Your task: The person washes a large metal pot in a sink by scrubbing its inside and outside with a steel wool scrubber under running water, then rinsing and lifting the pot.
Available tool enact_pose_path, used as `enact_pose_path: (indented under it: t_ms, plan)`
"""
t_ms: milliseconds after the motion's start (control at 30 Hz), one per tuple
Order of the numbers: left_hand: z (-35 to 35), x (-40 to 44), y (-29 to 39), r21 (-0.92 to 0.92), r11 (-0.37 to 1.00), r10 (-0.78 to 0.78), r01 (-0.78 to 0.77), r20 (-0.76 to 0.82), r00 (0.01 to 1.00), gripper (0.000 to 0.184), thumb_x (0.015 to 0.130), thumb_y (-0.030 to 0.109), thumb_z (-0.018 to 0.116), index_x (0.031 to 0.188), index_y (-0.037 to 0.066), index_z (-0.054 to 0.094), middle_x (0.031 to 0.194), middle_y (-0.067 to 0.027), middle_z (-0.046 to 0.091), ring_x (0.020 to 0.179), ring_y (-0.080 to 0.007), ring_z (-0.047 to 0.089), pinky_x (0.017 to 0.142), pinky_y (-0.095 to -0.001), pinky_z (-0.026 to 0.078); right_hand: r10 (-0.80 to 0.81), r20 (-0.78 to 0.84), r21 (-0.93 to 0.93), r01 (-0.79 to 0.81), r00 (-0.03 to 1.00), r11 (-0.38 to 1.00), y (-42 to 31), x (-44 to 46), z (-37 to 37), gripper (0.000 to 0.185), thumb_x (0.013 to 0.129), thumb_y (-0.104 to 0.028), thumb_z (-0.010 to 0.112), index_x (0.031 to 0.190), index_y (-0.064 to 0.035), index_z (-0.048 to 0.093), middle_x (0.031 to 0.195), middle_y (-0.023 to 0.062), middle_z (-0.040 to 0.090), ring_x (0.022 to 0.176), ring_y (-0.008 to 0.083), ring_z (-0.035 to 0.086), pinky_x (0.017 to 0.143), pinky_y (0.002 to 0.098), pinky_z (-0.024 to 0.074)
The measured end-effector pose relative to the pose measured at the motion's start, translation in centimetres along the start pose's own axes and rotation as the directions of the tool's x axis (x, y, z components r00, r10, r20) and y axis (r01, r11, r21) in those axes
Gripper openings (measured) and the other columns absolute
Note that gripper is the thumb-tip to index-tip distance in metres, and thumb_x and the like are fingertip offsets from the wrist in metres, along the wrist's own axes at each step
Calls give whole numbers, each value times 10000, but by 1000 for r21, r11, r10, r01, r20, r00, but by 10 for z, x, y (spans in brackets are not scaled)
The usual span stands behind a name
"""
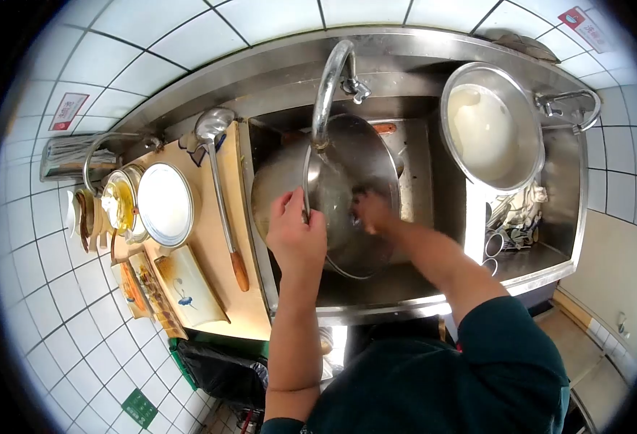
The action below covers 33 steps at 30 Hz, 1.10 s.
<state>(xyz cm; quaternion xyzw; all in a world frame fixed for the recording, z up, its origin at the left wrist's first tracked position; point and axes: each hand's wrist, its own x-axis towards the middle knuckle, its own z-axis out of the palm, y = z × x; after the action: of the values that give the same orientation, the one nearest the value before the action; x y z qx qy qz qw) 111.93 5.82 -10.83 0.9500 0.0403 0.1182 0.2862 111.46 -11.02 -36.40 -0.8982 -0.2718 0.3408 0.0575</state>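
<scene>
Dully gleams the round grey metal bowl (341, 177), left hand (296, 228) gripping its edge (right hand (373, 213) inside, grip unclear).

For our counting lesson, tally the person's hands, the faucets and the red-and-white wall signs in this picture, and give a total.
Hands: 2
Faucets: 3
Red-and-white wall signs: 2
Total: 7
</scene>
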Motion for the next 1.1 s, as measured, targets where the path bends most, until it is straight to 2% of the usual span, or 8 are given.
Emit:
enact_pose_path:
  t_ms: [233,400,500,567,667,900,1000,1100]
  plan:
    - [1,0,-4,-28,998,-49,50,51,998,392,757,26,645,1145,-11,679,1132,-175,632,942,-334,663,778,-383,555,-257,298,949,-257,920,181,-106,-48,-74,565,831,-101,628,1392,-148,570,1367,129,595,1238,302,554,1020,426,455]
    - [-1,6,-4,-39,992,-113,119,133,985,411,768,40,634,1175,-12,665,1149,-185,616,974,-344,647,825,-396,538,-259,352,241,180,899,954,-8,0,-13,616,689,-124,698,1295,-223,647,1314,78,635,1210,274,568,995,361,448]
    - [-3,3,-10,-16,994,-108,112,162,981,405,778,48,625,1178,-3,668,1147,-183,615,959,-329,647,797,-376,539,-308,112,-410,326,945,852,45,37,-51,158,766,-167,677,916,-143,719,1318,56,598,1356,271,432,1116,386,346]
    - [1,-1,-24,11,997,-75,74,132,988,391,784,50,620,1168,18,684,1145,-172,624,915,-295,663,702,-327,557,-460,-126,-572,315,879,757,70,53,-76,444,853,-244,641,1278,-114,624,1449,108,517,1446,325,308,1188,493,237]
    - [4,-6,-32,-28,992,-118,121,92,989,391,787,62,625,1171,12,681,1121,-148,629,900,-272,657,705,-325,542,-477,-304,-596,226,825,770,86,71,-50,522,837,-274,675,1326,-113,586,1530,121,416,1459,337,288,1197,506,205]
    - [14,-11,-48,-159,926,-333,341,73,940,374,806,67,638,1173,18,691,1116,-141,617,923,-265,648,741,-307,541,-69,454,273,-65,888,960,-34,-23,10,469,861,-277,621,1283,-71,622,1364,210,555,1243,382,537,949,482,464]
    - [12,-16,-45,-160,919,-357,361,53,933,326,863,118,656,1169,11,693,1146,-140,623,944,-264,655,783,-308,535,-427,406,914,-345,808,216,-106,-4,-38,317,911,-287,560,1128,-72,644,1161,162,637,1053,336,592,890,458,488]
    - [7,-23,-45,-189,915,-349,356,68,935,305,921,171,653,1171,-1,686,1197,-148,624,987,-265,656,826,-308,525,-256,253,607,-359,933,-709,-107,61,-117,286,942,-280,511,1045,-53,652,1058,172,680,971,331,621,910,493,484]
